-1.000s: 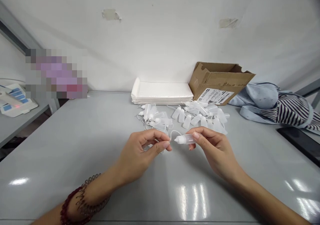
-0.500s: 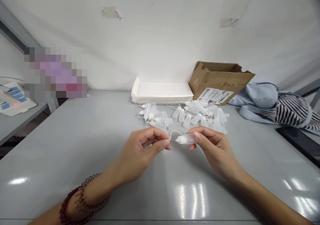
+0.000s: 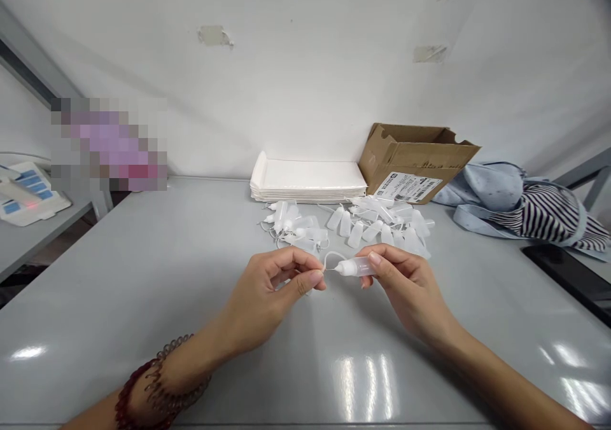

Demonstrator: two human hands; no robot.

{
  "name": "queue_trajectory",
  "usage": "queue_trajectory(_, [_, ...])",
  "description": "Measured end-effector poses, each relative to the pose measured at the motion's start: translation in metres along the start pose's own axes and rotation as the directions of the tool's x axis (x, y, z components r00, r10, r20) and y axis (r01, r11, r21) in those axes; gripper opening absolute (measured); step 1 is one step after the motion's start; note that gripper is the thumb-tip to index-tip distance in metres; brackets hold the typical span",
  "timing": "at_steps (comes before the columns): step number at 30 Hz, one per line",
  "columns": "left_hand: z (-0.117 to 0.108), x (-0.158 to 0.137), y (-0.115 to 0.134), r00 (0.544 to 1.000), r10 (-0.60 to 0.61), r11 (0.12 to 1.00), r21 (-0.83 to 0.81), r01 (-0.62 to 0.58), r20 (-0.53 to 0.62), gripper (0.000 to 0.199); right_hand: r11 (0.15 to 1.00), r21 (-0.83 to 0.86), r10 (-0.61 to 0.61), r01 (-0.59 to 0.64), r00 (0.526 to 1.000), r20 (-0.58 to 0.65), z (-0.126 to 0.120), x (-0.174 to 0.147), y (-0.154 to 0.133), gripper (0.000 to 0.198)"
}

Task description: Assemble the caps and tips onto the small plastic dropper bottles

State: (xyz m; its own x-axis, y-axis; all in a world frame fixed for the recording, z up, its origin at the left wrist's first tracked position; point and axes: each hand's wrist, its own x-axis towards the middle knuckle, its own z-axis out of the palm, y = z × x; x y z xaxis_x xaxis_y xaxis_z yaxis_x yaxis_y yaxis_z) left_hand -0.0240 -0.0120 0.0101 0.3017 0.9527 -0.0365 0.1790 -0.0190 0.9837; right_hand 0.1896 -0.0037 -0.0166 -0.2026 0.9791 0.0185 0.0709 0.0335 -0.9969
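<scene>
Between thumb and fingers, my right hand (image 3: 405, 284) holds a small translucent squeeze bottle (image 3: 359, 266) on its side, its white nozzle and thin needle tip facing left. A thin white strap (image 3: 337, 255) loops from the bottle's neck to the fingertips of my left hand (image 3: 281, 290). Those fingertips are pinched closed at the needle's end, over what seems to be the small cap on the strap; the cap is mostly hidden. Just beyond my hands lie two loose piles of similar bottles, a left pile (image 3: 291, 223) and a right pile (image 3: 382, 220).
Behind the bottles are a stack of white envelopes (image 3: 310, 174) and an open cardboard box (image 3: 415, 163) against the wall. To the right lie a blue and striped cloth bag (image 3: 539, 204) and a black phone (image 3: 568, 277). A side shelf on the left holds a white-and-blue item (image 3: 33, 191).
Both hands keep nearly the same pose, the bottle still held with its needle toward my left fingertips. The camera view has shifted slightly.
</scene>
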Motion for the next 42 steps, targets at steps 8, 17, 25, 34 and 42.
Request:
queue_trajectory(8, [0.002,0.0,-0.002,1.0,0.008,1.0,-0.002,-0.008,0.012,0.01,1.0,-0.025,0.013,-0.014,1.0,-0.019,0.001,-0.001,-0.002,0.024])
queue_trajectory(17, [0.002,0.0,0.0,1.0,0.008,1.0,-0.004,-0.008,0.005,0.01,0.999,-0.045,-0.013,0.011,0.999,-0.036,-0.001,-0.002,-0.003,0.023])
queue_trajectory(25, [0.001,-0.001,-0.001,1.0,0.003,1.0,-0.001,-0.003,0.006,0.011,0.999,-0.038,-0.019,0.017,0.999,-0.032,0.001,-0.002,-0.004,0.022])
queue_trajectory(34, [0.001,0.001,-0.002,1.0,0.013,1.0,0.009,-0.014,0.01,0.011,0.997,-0.081,-0.021,0.017,0.998,-0.058,0.001,-0.003,-0.005,0.022])
queue_trajectory(42, [0.003,0.001,-0.002,0.999,0.039,0.996,0.081,-0.038,-0.014,0.013,0.957,-0.255,-0.174,0.14,0.978,-0.116,0.004,-0.007,-0.012,0.015])
